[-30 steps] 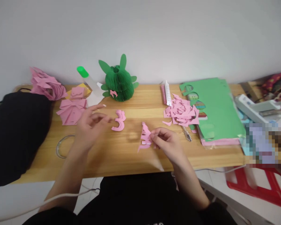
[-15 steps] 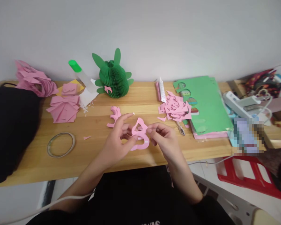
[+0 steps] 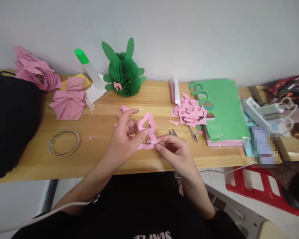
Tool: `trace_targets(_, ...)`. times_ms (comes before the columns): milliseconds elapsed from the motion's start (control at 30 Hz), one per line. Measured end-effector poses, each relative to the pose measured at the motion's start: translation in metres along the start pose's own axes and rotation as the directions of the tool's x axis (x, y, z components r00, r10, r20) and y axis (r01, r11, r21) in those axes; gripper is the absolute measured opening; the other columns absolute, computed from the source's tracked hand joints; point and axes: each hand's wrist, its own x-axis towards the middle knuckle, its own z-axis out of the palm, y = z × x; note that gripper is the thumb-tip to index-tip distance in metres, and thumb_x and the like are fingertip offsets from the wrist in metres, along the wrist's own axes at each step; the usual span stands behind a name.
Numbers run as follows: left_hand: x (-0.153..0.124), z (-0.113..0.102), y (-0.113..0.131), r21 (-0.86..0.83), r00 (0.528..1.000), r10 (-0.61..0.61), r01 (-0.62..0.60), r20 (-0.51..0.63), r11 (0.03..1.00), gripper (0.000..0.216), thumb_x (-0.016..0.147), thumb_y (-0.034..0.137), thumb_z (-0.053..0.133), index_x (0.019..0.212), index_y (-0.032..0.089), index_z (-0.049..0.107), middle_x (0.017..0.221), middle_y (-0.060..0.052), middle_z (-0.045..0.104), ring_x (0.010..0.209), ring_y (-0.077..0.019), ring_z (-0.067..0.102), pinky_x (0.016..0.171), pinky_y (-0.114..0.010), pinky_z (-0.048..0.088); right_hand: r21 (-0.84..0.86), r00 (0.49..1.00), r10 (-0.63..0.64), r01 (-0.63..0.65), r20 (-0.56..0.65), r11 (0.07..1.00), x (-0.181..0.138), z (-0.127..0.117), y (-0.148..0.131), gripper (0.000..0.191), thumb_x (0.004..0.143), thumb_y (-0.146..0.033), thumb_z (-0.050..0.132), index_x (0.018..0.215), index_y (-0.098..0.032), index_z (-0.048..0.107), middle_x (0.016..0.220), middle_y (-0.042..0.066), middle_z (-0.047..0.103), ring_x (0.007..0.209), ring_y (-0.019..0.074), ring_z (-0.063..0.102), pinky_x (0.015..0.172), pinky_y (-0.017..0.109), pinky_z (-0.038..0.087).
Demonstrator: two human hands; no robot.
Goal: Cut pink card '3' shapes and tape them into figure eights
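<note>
A pink paper cutout (image 3: 153, 126) with two openings is held up over the table, pinched between the thumb and fingers of my left hand (image 3: 126, 136). The index finger of that hand stretches away from it, a tiny white bit at its tip. At the cutout's lower right edge, the thumb and index finger of my right hand (image 3: 173, 147) close on the end of a narrow white strip (image 3: 151, 142). Whether they also grip the paper edge I cannot tell. Behind my left fingers lie small pink pieces (image 3: 124, 108), partly hidden. Dark pointed scissor tips (image 3: 173, 132) show beyond my right hand.
A green honeycomb paper figure (image 3: 124, 74) stands at the back. Pink scraps (image 3: 189, 111) and green sheets (image 3: 224, 109) lie right, folded pink paper (image 3: 68, 104) and a tape roll (image 3: 64, 142) left. A white glue bottle (image 3: 93, 73) leans near the wall. A black bag-like shape (image 3: 12, 126) fills the left edge.
My right fingers have shifted from the cutout's upper right edge down to the white strip. The strip now reaches across the lower opening. The scissor tips have come into sight.
</note>
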Motion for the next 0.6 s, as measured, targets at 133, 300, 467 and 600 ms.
trace_targets(133, -0.003, 0.000, -0.001, 0.434, 0.879, 0.468, -0.389, -0.089, 0.813, 0.064, 0.075, 0.018, 0.069, 0.133, 0.024, 0.042, 0.112, -0.007, 0.065, 0.099, -0.0221, 0.065, 0.082, -0.039, 0.054, 0.039, 0.998, 0.036, -0.034, -0.047, 0.999, 0.003, 0.000, -0.003, 0.014, 0.072, -0.029, 0.075, 0.074, -0.019, 0.066, 0.053, -0.005, 0.057, 0.044, 0.0069, 0.047, 0.041, 0.019, 0.041)
trace_targets(300, -0.008, 0.002, 0.007, 0.627, 0.700, 0.676, -0.637, 0.229, 0.448, 0.057, 0.083, 0.010, 0.064, 0.134, 0.028, 0.045, 0.094, 0.001, 0.073, 0.101, -0.0216, 0.063, 0.095, -0.040, 0.042, 0.083, 0.994, 0.069, -0.062, -0.086, 0.995, 0.004, -0.002, -0.004, 0.012, 0.069, -0.026, 0.076, 0.073, -0.019, 0.068, 0.051, -0.006, 0.057, 0.042, 0.0063, 0.047, 0.041, 0.018, 0.042)
trace_targets(467, -0.007, 0.004, 0.013, 0.642, 0.683, 0.698, -0.638, 0.216, 0.425, 0.049, 0.084, 0.007, 0.064, 0.129, 0.023, 0.049, 0.109, -0.003, 0.072, 0.105, -0.0210, 0.064, 0.095, -0.038, 0.044, 0.094, 0.988, 0.090, -0.078, -0.129, 0.993, 0.004, -0.004, -0.003, 0.012, 0.069, -0.027, 0.076, 0.073, -0.019, 0.069, 0.049, -0.006, 0.057, 0.042, 0.0066, 0.047, 0.041, 0.018, 0.042)
trace_targets(600, -0.008, 0.003, 0.021, 0.599, 0.644, 0.749, -0.665, 0.155, 0.447, 0.055, 0.081, 0.007, 0.066, 0.130, 0.025, 0.048, 0.109, -0.004, 0.071, 0.103, -0.0226, 0.064, 0.090, -0.040, 0.048, 0.083, 0.980, 0.106, -0.093, -0.171, 0.992, 0.004, -0.005, -0.002, 0.013, 0.066, -0.027, 0.078, 0.070, -0.019, 0.068, 0.050, -0.006, 0.056, 0.042, 0.0065, 0.046, 0.041, 0.018, 0.041)
